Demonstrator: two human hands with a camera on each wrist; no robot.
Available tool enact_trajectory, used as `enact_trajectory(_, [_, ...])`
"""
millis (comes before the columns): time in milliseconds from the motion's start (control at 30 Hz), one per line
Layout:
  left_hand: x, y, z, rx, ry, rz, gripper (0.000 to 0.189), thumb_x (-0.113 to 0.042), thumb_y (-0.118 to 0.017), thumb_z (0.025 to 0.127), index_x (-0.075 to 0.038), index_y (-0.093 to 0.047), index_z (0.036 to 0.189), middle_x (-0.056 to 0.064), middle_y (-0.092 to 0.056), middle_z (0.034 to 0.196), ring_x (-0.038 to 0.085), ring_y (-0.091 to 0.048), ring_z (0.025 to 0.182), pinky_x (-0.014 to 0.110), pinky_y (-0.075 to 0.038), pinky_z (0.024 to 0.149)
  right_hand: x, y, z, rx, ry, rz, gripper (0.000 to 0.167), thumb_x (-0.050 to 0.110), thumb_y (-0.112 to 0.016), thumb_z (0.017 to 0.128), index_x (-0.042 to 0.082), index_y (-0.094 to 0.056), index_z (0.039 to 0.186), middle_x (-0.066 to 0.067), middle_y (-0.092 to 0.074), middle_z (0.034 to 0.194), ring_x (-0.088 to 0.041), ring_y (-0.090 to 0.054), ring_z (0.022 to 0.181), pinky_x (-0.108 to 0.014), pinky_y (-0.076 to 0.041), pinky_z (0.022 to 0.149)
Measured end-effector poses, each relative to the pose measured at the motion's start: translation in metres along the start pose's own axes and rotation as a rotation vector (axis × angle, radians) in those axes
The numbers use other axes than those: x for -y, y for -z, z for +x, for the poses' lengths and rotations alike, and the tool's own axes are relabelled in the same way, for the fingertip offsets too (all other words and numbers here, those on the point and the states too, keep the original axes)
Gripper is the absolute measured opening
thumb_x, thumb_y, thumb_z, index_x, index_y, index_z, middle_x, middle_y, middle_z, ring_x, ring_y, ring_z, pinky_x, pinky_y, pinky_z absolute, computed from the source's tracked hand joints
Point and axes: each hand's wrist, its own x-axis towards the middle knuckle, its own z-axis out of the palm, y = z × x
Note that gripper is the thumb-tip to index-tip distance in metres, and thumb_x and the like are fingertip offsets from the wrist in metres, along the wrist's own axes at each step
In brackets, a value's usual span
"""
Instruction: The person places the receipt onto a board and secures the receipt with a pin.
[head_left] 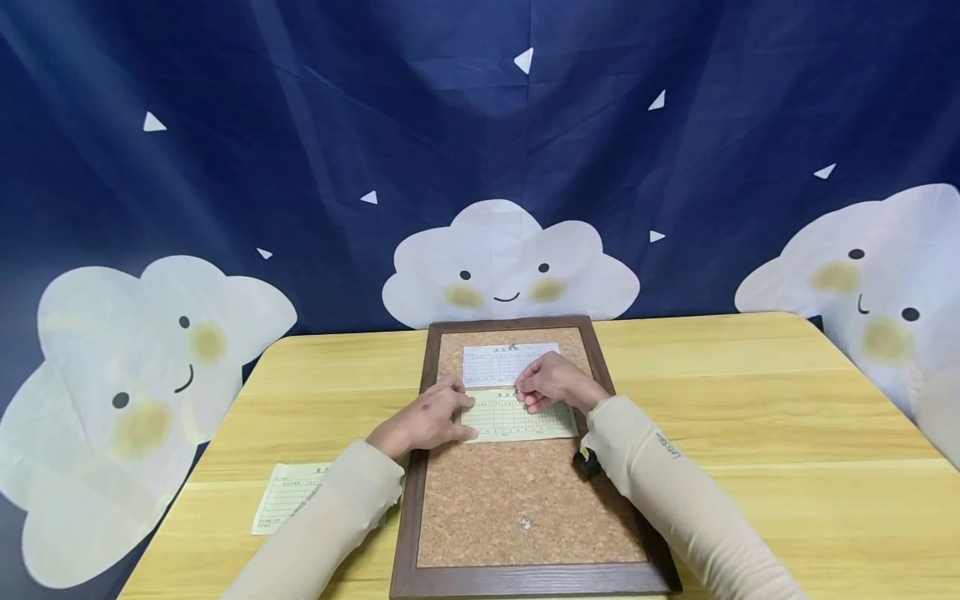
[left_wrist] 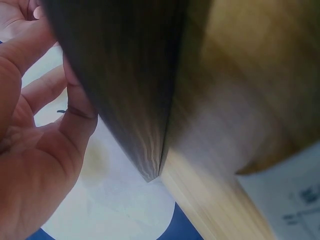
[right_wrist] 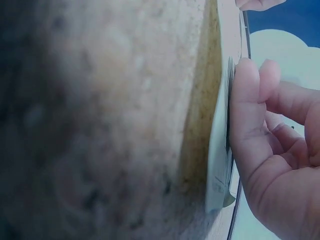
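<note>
A cork board (head_left: 480, 500) in a brown wooden frame lies in front of me. A white printed slip (head_left: 487, 367) is on its upper part, with a small greyish pin (head_left: 513, 347) at the slip's top edge. Directly below lies a pale yellow printed slip (head_left: 495, 421). My left hand (head_left: 431, 417) rests at the yellow slip's left edge, thumb and fingers spread on it. My right hand (head_left: 553, 382) has thumb and fingertips pinched together at that slip's top edge, around a tiny pin mostly hidden by the fingers. The right wrist view shows this hand (right_wrist: 280, 130) close beside the paper.
Another yellow printed slip (head_left: 288, 496) lies on the wooden table (head_left: 750, 467) to the left, partly under my left sleeve. A small cluster of clear pins (head_left: 525, 523) sits low on the cork. A dark blue cloud-patterned curtain (head_left: 450, 125) hangs behind the table.
</note>
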Motion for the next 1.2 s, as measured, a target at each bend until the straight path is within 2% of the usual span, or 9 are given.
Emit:
enact_trajectory(333, [-0.0009,0.0007,0.0008,0.004,0.014,0.000,0.045,-0.016,-0.079,0.088,0.004,-0.066,0.126,0.011,-0.047,0.122,0.023,-0.045,0.103,0.038,-0.043,0.088,-0.0011,0.0027,-0.0001,-0.001,-0.016,0.049,0.011,-0.005,-0.059,0.096,-0.010,-0.067,0.100,-0.013,-0.067,0.074,-0.012,-0.062,0.055,-0.027,-0.058,0.061])
enact_trajectory(1200, [-0.0022,-0.0011,0.0009,0.012,0.031,0.008,0.044,-0.016,-0.079,0.088,0.004,-0.067,0.126,0.010,-0.048,0.122,0.021,-0.046,0.101,0.036,-0.043,0.085,-0.0035,0.0007,0.0007,-0.003,0.005,0.020,0.012,-0.005,-0.057,0.096,-0.010,-0.067,0.100,-0.009,-0.066,0.070,-0.011,-0.063,0.055,-0.028,-0.058,0.060])
